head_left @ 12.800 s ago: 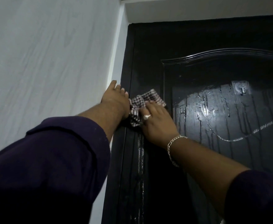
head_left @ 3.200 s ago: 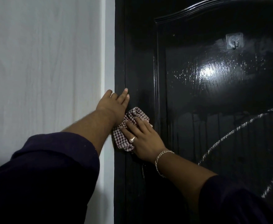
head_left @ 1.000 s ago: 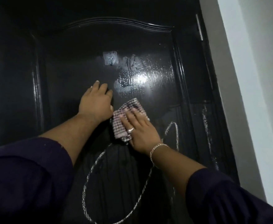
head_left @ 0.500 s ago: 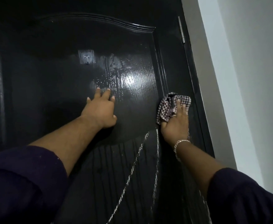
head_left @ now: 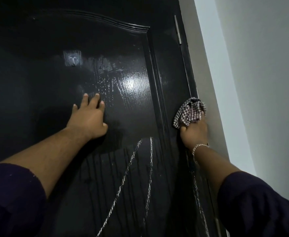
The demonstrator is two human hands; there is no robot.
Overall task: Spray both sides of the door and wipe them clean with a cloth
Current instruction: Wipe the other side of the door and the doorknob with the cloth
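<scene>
Wiping the hinge edge of the black door

My left hand (head_left: 89, 119) lies flat and released on the wet raised panel of the door (head_left: 43, 40), fingers spread; far right, my right hand (head_left: 194, 131) presses the bunched checked cloth (head_left: 189, 113) against the door's edge beside the grey frame (head_left: 203, 79).

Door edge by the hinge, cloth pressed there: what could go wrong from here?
1. The right hand works the cloth along the hinge-side gap; fingers could get pinched if the door swings.
2. The left hand rests flat on wet gloss and may slip.
</scene>
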